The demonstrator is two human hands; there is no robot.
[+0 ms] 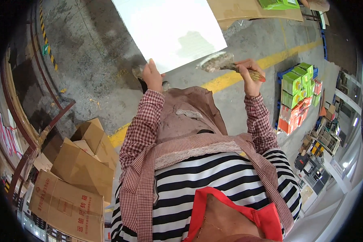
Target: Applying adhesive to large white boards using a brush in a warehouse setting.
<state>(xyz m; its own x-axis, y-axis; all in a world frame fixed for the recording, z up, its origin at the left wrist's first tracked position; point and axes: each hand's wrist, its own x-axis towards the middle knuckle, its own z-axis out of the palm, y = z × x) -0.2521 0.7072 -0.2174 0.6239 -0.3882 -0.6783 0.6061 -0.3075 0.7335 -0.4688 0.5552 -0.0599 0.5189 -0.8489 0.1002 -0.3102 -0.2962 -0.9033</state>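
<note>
My left hand (152,76) is closed on the near left corner of a large white board (169,28), thumb on top. The board reaches away past the upper edge of the view, and a greyish wet-looking patch lies near its right corner. My right hand (251,74) grips the handle of a wide brush (218,63), which has a red tip at its end. The brush head is smeared with whitish stuff and points left, just off the board's near right edge. Whether it touches the board I cannot tell.
Open brown cardboard boxes (82,165) stand at my lower left. Green and orange cartons (296,94) are stacked on a blue pallet to the right. Beyond the board lies a cardboard sheet (246,10) with a green package (279,4). A yellow line (270,60) crosses the concrete floor.
</note>
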